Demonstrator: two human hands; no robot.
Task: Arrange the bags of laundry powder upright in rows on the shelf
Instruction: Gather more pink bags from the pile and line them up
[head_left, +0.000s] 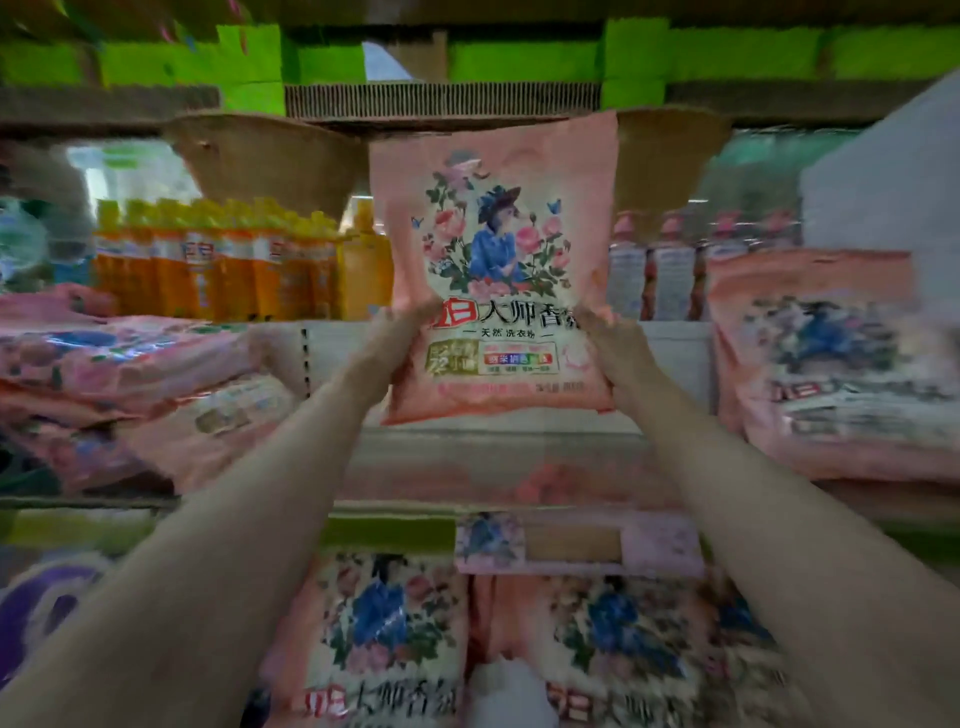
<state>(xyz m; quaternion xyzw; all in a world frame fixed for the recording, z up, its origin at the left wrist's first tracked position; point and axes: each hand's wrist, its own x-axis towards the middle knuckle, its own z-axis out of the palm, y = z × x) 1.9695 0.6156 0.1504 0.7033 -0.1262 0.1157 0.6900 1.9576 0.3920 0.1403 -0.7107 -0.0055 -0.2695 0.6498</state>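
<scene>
1. Bag of laundry powder (496, 260) is upright in the air, in front of the middle of the shelf (498, 436), its bottom edge just above the shelf's front edge. It is not set down yet.
2. My left hand (397, 338) grips its lower left edge and my right hand (615, 345) grips its lower right edge, fingers curled round the sides. I hold only the low part, so the tall top may fold forward or the bag may slip down between my hands.
3. On the shelf's left side a stack of flat bags (124, 374) lies, and at the right side upright bags (831, 364) stand. If I push in crooked, my bag may lean on them or fall flat.
4. Behind stand orange bottles (218, 260); a deep push could knock them.
</scene>
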